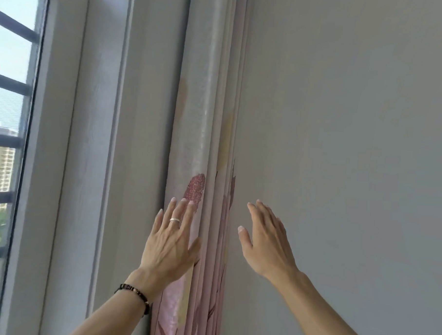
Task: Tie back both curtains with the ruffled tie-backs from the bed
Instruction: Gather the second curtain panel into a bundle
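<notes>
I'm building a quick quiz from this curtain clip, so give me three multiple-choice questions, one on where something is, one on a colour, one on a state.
1. Where does the gathered curtain hang?
A. between the window frame and the wall
B. across the glass
C. on a bed

2. What colour is the ring on the left hand?
A. black
B. silver
C. red

3. How is the right hand?
A. gripping a tie-back
B. fist closed
C. fingers straight, holding nothing

Answers: 1 A, the folds sit right of the frame, at the wall's edge. 2 B, a pale metal band shows. 3 C, it is spread beside the curtain.
</notes>
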Action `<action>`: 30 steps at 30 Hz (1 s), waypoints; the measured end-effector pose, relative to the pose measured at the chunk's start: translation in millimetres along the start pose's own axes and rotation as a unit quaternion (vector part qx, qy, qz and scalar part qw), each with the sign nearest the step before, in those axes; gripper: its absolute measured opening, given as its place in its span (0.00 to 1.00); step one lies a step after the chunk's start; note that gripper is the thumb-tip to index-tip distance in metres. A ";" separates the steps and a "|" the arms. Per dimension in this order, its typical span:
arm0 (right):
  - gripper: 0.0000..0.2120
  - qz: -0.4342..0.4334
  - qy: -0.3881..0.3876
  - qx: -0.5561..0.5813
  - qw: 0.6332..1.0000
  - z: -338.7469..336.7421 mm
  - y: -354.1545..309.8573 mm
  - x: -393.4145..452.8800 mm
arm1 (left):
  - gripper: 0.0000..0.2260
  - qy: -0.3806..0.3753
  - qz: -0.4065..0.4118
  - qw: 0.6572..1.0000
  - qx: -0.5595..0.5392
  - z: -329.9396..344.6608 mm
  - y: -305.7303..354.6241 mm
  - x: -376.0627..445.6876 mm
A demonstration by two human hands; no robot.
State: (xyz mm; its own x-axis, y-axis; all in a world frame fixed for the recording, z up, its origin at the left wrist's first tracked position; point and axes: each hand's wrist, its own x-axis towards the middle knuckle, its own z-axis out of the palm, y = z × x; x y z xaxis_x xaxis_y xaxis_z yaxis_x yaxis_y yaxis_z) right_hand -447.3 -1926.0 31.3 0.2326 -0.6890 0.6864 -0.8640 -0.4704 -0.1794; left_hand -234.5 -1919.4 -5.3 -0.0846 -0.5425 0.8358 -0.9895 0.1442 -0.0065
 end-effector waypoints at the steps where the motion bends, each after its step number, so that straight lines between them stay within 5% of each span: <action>1: 0.28 -0.002 0.003 0.009 1.000 18.7 10.9 22.9 | 0.34 0.007 -0.005 1.000 0.001 21.9 -7.0 17.2; 9: 0.27 -0.068 0.029 0.100 0.992 148.2 75.9 189.2 | 0.46 0.005 -0.086 0.996 0.030 164.1 -32.6 122.8; 14: 0.36 -0.131 -0.008 0.199 0.971 201.9 63.9 303.6 | 0.48 0.047 -0.132 0.989 0.046 235.5 -52.8 191.4; 23: 0.40 -0.253 0.121 0.083 0.956 277.0 77.2 443.8 | 0.43 -0.008 -0.116 0.976 0.187 347.2 -112.4 269.6; 30: 0.32 -0.173 0.130 -0.035 0.976 336.2 164.5 555.9 | 0.29 0.022 -0.051 0.989 0.135 493.6 -134.1 362.9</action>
State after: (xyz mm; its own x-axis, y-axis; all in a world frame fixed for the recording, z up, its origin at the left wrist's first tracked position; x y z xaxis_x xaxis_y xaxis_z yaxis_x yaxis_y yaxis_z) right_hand -310.0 -2571.8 146.5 0.4030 -0.3282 0.8543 -0.7840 -0.6054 0.1372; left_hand -190.2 -2544.2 27.9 0.0164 -0.5059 0.8624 -0.9884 -0.1383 -0.0623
